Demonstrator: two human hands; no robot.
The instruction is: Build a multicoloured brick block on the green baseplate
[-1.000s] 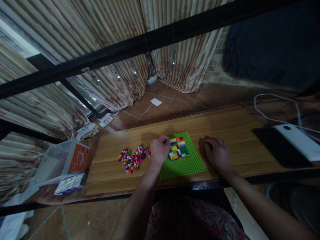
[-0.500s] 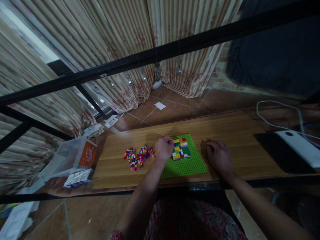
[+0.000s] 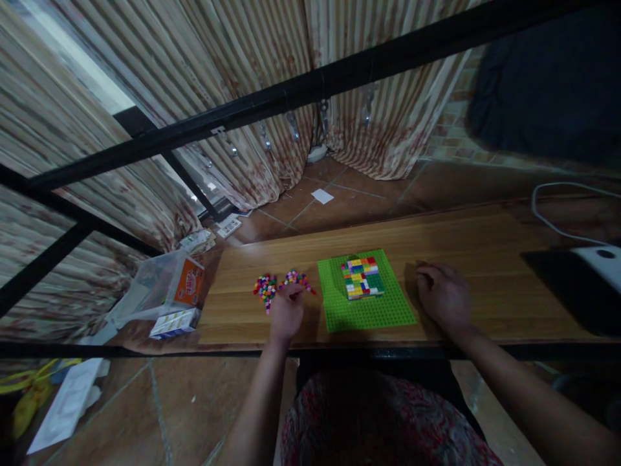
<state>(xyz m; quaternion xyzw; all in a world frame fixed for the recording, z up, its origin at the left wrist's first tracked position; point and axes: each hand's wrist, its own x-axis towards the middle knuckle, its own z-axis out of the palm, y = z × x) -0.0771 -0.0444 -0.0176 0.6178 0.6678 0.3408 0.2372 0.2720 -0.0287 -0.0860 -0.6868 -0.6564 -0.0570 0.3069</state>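
Note:
My left hand (image 3: pixel 287 312) is over the near side of a loose pile of small coloured toy bricks (image 3: pixel 265 285). Its fingers are apart, one stretched towards a red brick at the pile's right end, and I see nothing held in them. On the green baseplate (image 3: pixel 334 310) stands a square block of joined bricks (image 3: pixel 363 278) in yellow, white, red, blue and green. To the right of the plate my right hand (image 3: pixel 444 298) rests on the wooden table with curled fingers. Whether anything is inside that curl is hidden.
The wooden table (image 3: pixel 485 246) carries a black mat (image 3: pixel 557 291) with a white device (image 3: pixel 599 262) and cable at right. Left of it are a clear plastic bin (image 3: pixel 150 285) with an orange label and a small box (image 3: pixel 174 323). A black bar (image 3: pixel 272 100) crosses beyond the table.
My left hand has moved left, from the brick block's edge to the loose pile, and its fingers have opened. My right hand stays beside the plate. The camera view has shifted slightly.

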